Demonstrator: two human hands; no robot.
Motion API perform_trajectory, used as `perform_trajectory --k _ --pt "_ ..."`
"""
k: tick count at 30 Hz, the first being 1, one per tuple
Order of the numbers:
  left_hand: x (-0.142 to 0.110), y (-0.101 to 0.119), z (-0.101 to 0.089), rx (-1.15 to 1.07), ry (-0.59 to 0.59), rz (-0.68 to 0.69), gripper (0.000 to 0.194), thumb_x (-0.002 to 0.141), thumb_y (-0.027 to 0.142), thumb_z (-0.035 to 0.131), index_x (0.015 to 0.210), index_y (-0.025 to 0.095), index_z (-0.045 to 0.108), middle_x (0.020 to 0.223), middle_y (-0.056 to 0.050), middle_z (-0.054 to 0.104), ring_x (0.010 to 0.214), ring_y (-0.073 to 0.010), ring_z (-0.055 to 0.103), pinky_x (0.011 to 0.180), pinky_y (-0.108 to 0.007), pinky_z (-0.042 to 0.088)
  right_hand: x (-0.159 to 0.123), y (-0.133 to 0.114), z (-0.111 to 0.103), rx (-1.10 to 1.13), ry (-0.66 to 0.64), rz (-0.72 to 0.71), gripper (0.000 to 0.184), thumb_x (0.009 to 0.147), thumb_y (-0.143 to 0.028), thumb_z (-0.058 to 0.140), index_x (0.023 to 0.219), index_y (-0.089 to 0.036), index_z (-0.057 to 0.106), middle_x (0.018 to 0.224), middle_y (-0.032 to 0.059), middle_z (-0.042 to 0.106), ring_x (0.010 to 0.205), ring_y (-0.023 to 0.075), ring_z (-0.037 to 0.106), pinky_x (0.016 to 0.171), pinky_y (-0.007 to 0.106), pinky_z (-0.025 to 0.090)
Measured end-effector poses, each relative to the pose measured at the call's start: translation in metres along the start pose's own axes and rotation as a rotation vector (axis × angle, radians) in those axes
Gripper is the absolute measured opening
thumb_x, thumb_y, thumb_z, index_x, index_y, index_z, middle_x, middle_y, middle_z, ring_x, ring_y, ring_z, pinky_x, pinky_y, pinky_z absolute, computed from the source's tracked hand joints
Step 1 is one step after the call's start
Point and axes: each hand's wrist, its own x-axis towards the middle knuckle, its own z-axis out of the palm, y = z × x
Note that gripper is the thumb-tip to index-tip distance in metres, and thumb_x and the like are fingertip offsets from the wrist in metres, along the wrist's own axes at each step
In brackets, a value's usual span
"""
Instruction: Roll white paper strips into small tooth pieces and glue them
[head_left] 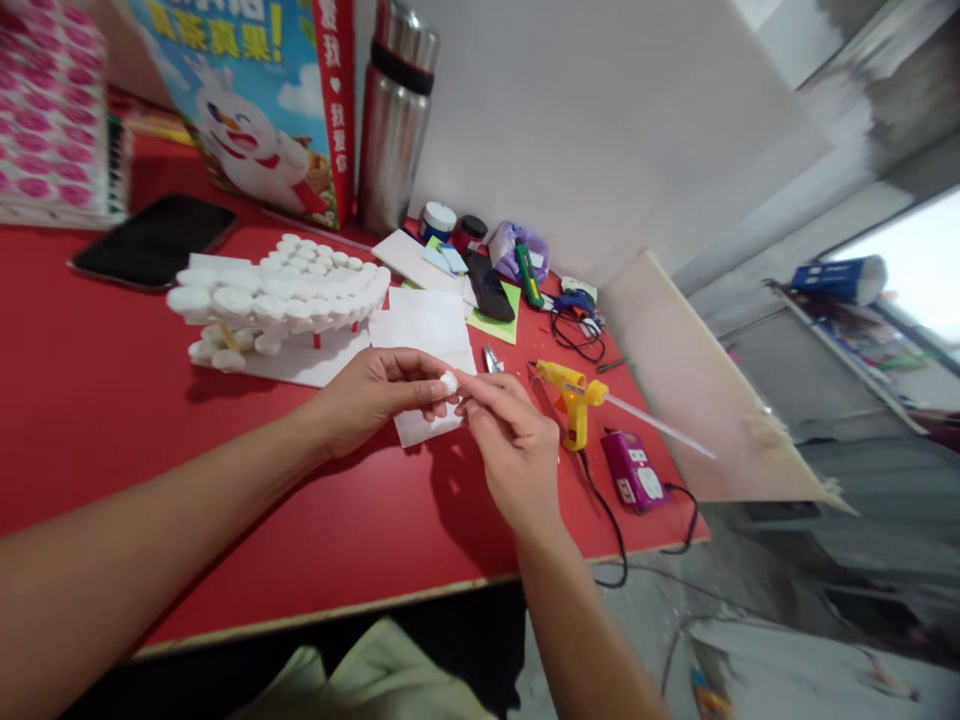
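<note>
A small white rounded piece (449, 382) is pinched between the thumb and fingers of my left hand (386, 390), above the red table. My right hand (514, 430) meets it from the other side, its index fingertip against the piece and its other fingers curled below. Just behind my left hand stands a model (285, 290) built of similar white rounded pieces on a white base, with small red posts beneath. Under my hands lies white paper (427, 325). To the right of my right hand, a yellow glue gun (574, 395) with a long clear glue stick rests on the table.
A purple power box (634, 470) with cords sits near the right table edge (690, 525). Along the back are a steel flask (397, 120), a printed bag (247, 110), a black phone (157, 240), small jars (438, 222) and a green cutter (529, 275).
</note>
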Motion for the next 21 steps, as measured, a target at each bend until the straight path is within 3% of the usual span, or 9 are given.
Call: perform_trajectory --k 16,21 --pt "0.0 -0.002 -0.001 0.036 0.04 0.0 0.023 0.074 0.029 0.091 0.087 0.015 0.08 0.071 -0.001 0.074 0.062 -0.0112 0.064 0.065 -0.023 0.053 0.002 0.01 0.002 -0.242 0.001 -0.259 0.04 0.098 -0.012 0.048 0.122 -0.023 0.079 0.103 0.0074 0.069 0.096 0.0172 0.069 0.083 0.031 0.058" --pt "0.001 -0.003 -0.001 0.024 0.064 -0.014 0.029 0.072 0.032 0.093 0.09 0.013 0.079 0.069 -0.003 0.075 0.062 -0.0119 0.065 0.066 -0.024 0.053 0.001 0.015 0.0 -0.433 -0.025 -0.409 0.043 0.099 -0.01 0.048 0.133 -0.018 0.073 0.111 0.0132 0.069 0.104 0.0224 0.068 0.089 0.039 0.058"
